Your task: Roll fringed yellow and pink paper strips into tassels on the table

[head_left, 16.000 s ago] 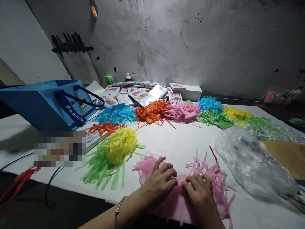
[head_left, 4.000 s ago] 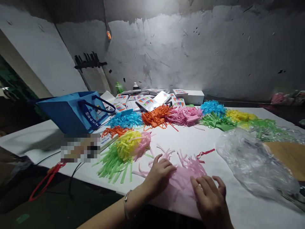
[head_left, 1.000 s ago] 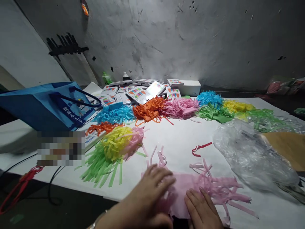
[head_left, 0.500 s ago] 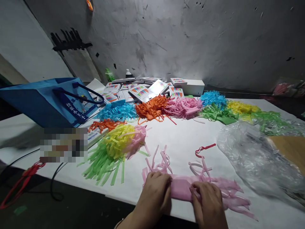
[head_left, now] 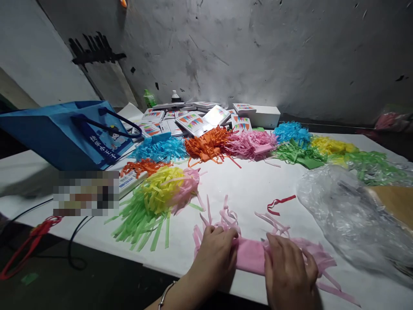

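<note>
Both hands lie palm down at the near edge of the white table (head_left: 251,189), side by side with a short stretch of paper showing between them. The left hand (head_left: 215,249) comes in from the lower left, a thin bracelet (head_left: 164,293) on its wrist, its fingers curled over the left end of the pink fringed paper roll (head_left: 250,256) and pressing it to the table. The right hand (head_left: 288,269) rests just to the right, fingers slightly spread and laid flat over the roll's right part. Neither hand pinches; both press down on the paper.

The table is covered in white and is brightly lit in the middle, with a rough, marked grey wall behind it and darkness at the sides. Left of the left hand and a little farther off sits a pile of green, yellow and pink fringe (head_left: 158,198). Beyond the hands, across the table, runs a row of fringed bundles in blue, orange, pink, green and yellow (head_left: 248,144), with small printed boxes (head_left: 196,120) behind them. Far to the left stands a blue bag (head_left: 67,133). Right of the right hand lies crumpled clear plastic (head_left: 348,215). A loose red strip (head_left: 279,203) lies just beyond the hands.

The roll lies flat under the hands, its long axis running left to right along the table's near edge, tilted slightly down toward the right. Cut strips stick out at both ends, curling away from the person on the left and trailing off to the right.
</note>
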The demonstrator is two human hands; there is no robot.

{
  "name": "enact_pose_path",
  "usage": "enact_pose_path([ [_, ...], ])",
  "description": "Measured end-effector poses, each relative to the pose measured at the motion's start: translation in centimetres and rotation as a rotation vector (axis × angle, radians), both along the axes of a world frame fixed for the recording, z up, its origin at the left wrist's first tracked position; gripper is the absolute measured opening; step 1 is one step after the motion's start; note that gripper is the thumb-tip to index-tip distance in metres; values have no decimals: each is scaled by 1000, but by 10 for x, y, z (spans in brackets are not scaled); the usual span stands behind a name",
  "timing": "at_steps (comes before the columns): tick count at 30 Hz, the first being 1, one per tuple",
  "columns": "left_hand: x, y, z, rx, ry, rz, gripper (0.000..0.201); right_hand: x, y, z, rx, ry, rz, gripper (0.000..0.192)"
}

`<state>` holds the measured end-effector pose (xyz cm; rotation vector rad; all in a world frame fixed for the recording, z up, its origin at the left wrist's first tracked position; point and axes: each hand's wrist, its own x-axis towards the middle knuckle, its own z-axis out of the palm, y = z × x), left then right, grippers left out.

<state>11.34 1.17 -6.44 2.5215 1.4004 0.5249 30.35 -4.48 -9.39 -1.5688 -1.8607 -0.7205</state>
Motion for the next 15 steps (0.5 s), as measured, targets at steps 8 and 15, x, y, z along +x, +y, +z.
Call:
enact_pose_path([
  [8,-7,-3,5,245,-149,-107,28,13,-14,0,0,-111,517,23],
  [15,-18,-29,-8,382,-152,-475,12,5,-39,-16,17,56,413,25],
])
